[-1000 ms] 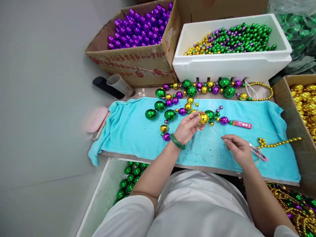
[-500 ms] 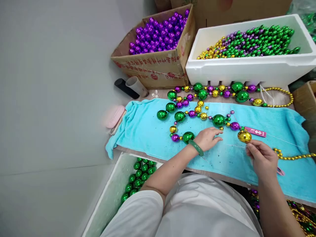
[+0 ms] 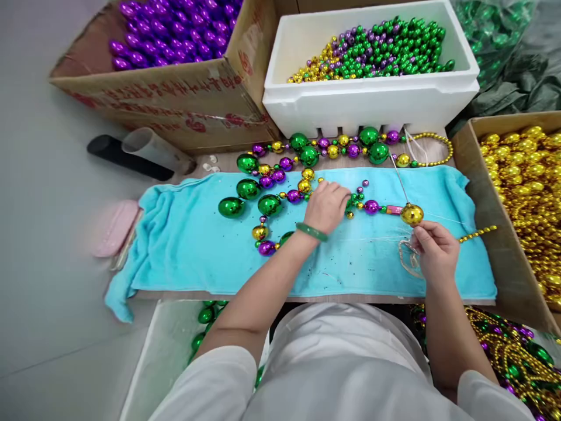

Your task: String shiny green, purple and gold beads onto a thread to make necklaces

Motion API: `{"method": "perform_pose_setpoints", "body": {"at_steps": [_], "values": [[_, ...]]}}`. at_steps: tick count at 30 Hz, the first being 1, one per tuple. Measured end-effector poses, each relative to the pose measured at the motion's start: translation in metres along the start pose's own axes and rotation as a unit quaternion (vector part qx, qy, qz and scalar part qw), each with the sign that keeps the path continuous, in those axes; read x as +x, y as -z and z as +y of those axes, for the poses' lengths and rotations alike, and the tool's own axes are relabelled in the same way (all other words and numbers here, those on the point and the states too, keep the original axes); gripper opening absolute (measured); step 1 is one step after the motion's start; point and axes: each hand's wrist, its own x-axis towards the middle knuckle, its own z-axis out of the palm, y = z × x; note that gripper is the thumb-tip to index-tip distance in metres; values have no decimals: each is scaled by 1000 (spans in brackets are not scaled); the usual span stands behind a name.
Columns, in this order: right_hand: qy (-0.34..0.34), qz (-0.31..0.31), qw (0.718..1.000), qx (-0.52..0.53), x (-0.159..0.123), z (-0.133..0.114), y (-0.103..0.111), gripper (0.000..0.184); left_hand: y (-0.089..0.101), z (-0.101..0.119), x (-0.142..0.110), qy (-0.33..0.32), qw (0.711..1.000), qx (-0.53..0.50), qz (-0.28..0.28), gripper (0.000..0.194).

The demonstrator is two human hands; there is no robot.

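Observation:
My right hand pinches a large gold bead above the blue towel. A thin needle-like rod slants up from that bead, and fine clear thread trails leftward. Wearing a green bangle, my left hand is curled down over the bead strand; whatever lies beneath its fingers is hidden. Small green and purple loose beads are beside its fingertips. Along the strand, a purple bead lies between the hands near a pink label. Large green beads lie further left.
Behind the towel stand a carton of purple beads and a white foam box of small mixed beads. A carton of gold beads is at right. A clear cup lies at left, near a pink case.
The view has shifted rightward, bringing the gold-bead carton in. My left hand has moved from open towel onto the strand, covering a large green bead. A rod now shows above the gold bead.

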Motion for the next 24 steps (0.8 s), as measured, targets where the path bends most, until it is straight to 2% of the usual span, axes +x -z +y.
{"method": "perform_pose_setpoints", "body": {"at_steps": [3, 6, 10, 12, 16, 19, 20, 21, 22, 24], "values": [[3, -7, 1000, 1, 0, 0, 0, 16, -11, -4, 37, 28, 999, 5, -33, 12], [-3, -9, 1000, 3, 1, 1, 2, 16, -25, -9, 65, 57, 993, 59, -86, 19], [-11, -9, 1000, 15, 1, 0, 6, 15, -33, -11, 80, 82, 971, 132, -180, 16], [-16, -9, 1000, 9, 2, -1, 8, 16, -33, -10, 81, 97, 964, 141, -205, 11], [-26, -12, 1000, -4, 4, -4, 7, 17, -27, -10, 76, 119, 974, 88, -172, 12], [-26, -20, 999, 0, 2, -5, 3, 17, -13, -6, 67, 151, 983, -63, -81, 11], [-26, -25, 999, 0, 0, -5, 1, 16, -7, -3, 62, 162, 974, -151, -50, 11], [-27, -33, 999, 0, -2, -5, -1, 15, 1, 0, 56, 174, 950, -256, -29, 14], [-28, -42, 999, -1, -4, -4, -2, 15, 8, 3, 50, 187, 911, -366, -22, 17], [-30, -60, 998, -4, -8, -3, -5, 14, 22, 10, 37, 207, 807, -552, -37, 22]]}}
